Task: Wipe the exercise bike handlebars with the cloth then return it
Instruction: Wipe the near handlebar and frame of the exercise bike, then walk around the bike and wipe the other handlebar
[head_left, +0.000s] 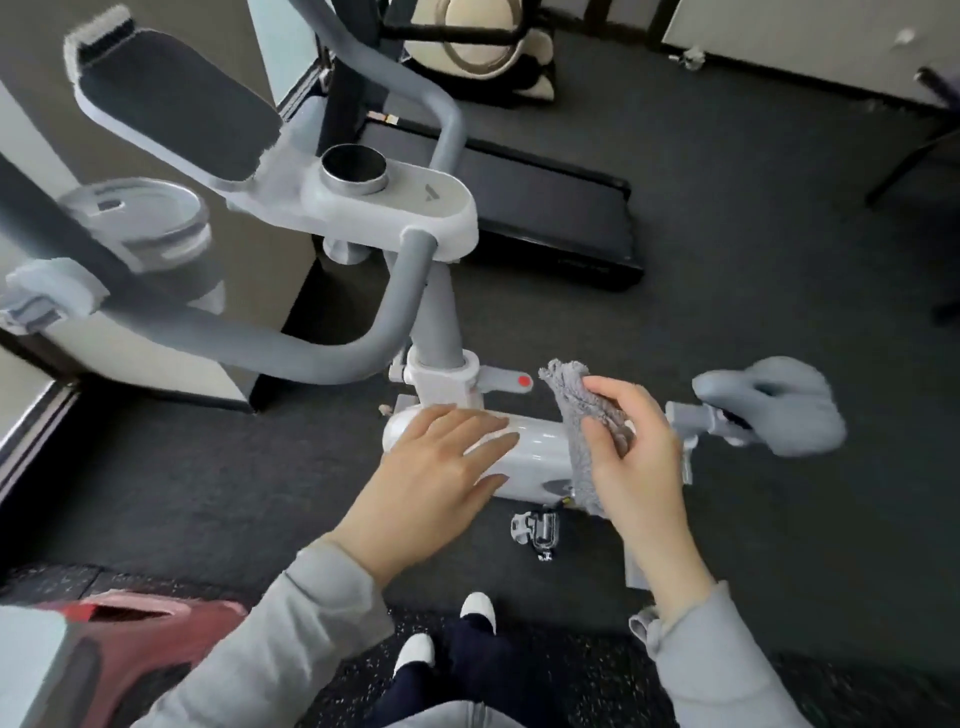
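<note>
Judging from the head view, your right hand (631, 462) has its grip closed on the fluffy grey cloth (584, 431), your left hand (441, 467) is spread empty, and wiping the curved grey handlebars (332, 353) and returning the cloth appear undone.

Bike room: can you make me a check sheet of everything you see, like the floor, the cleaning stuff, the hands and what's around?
Surface: dark carpet floor; speckled mat nearer the feet.
Job's things: grey cloth held up, not touching the handlebars; exercise bike body white.
Clutter: lidded tumbler in the bike's holder; red item at lower left, blurred.
Hands: right hand grips the cloth; left hand open and empty, over the bike body.
Cables: nothing seen.
Surroundings: saddle at right, pedal below the body, treadmill behind.
</note>
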